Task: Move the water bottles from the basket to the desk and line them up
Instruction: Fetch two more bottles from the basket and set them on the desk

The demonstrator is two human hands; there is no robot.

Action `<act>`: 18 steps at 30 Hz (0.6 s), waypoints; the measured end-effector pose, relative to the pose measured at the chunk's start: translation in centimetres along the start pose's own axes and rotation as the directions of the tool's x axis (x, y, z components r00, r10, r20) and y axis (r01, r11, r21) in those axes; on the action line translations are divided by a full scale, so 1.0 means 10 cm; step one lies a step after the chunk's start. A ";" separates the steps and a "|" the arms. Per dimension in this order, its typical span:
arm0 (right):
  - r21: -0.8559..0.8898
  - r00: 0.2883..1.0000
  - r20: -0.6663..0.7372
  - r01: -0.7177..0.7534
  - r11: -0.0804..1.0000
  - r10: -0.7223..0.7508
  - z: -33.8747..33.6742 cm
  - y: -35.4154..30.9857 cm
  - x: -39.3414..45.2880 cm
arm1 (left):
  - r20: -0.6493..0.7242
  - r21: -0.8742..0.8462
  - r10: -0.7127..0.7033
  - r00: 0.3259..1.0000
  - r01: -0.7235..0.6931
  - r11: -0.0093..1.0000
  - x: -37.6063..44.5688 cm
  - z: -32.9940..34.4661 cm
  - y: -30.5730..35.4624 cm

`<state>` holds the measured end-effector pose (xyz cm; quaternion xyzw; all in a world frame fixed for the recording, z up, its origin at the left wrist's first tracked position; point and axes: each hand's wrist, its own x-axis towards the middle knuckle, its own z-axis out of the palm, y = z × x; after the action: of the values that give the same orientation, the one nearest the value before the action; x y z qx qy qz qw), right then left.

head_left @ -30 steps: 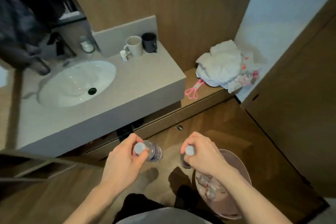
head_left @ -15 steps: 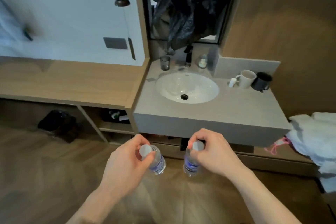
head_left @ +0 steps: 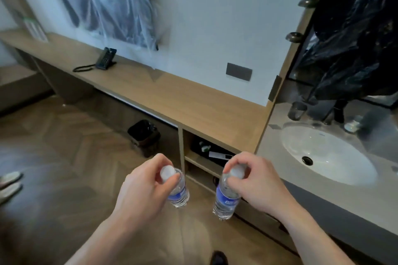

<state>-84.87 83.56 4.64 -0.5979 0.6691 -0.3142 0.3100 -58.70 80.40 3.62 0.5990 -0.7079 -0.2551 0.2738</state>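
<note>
Left hand (head_left: 142, 189): pinches the white cap of a clear plastic water bottle with blue label (head_left: 179, 191), hanging upright above the wooden floor, in front of the long light-wood worktop (head_left: 172, 94).
Right hand (head_left: 256, 183): pinches the cap of a second clear blue-labelled water bottle (head_left: 226, 198), hanging beside the first, apart from it.
On the worktop, far left end: black desk telephone (head_left: 105, 58).
Under the worktop: black waste bin (head_left: 144, 135).
Right of the worktop: white oval sink (head_left: 323, 153).
</note>
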 end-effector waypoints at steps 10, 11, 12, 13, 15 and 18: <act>0.037 0.963 0.210 0.162 0.986 -0.166 0.94 -0.85 1.59 | -0.257 0.047 -0.162 0.953 0.180 0.983 0.99 -0.86 -0.89; 0.043 0.958 0.221 0.179 0.983 -0.184 1.01 -0.91 1.75 | -0.268 0.056 -0.177 0.947 0.198 0.979 1.11 -0.92 -0.98; 0.053 0.950 0.242 0.190 0.980 -0.197 1.11 -0.97 1.97 | -0.279 0.058 -0.197 0.940 0.221 0.973 1.26 -1.00 -1.11; 0.060 0.944 0.259 0.196 0.979 -0.205 1.18 -1.03 2.16 | -0.287 0.057 -0.214 0.934 0.240 0.969 1.41 -1.07 -1.20; 0.066 0.932 0.288 0.212 0.975 -0.222 1.34 -1.18 2.57 | -0.305 0.061 -0.241 0.921 0.272 0.960 1.68 -1.24 -1.38; 0.044 0.908 0.333 0.253 0.966 -0.253 1.59 -1.41 3.16 | -0.344 0.042 -0.282 0.896 0.314 0.948 2.05 -1.47 -1.61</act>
<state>-66.64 50.11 4.86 -0.7242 0.5234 -0.2453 0.3762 -39.81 57.25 4.75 0.7474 -0.5624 -0.1545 0.3183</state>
